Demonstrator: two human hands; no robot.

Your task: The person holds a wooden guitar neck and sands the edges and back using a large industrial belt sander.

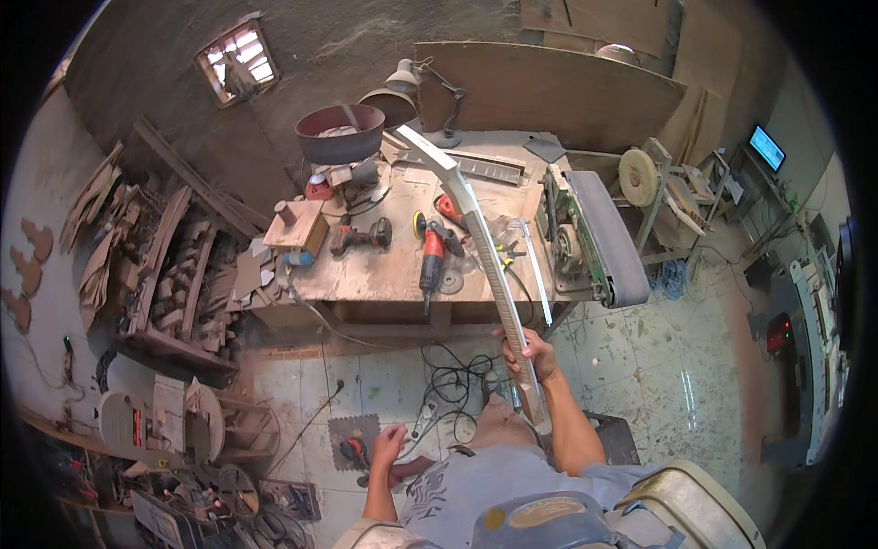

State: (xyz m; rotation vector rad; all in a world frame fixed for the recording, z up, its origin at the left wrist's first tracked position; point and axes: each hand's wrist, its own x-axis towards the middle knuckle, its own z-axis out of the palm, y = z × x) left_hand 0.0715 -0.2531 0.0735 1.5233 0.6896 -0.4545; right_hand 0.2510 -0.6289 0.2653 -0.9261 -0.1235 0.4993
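My right hand (540, 357) is wrapped round the lower part of a guitar neck (495, 274). The neck stands tilted, its pale headstock pointing up and away over the workbench (366, 285), its heel close to my body. Low on the left hangs my left hand (388, 446), fingers loosely curled with nothing seen in them. On the bench, left of the neck, lie a red-and-black polisher (430, 261) with a yellow pad and a cordless drill (361, 238). A long pale metal bar (537, 274) lies just right of the neck.
A belt sander (615, 238) takes up the bench's right end. A desk lamp (402, 78) and a round drum (339, 135) stand at the back. Wood racks (183, 284) line the left wall. Black cables (448, 375) tangle on the tiled floor before the bench.
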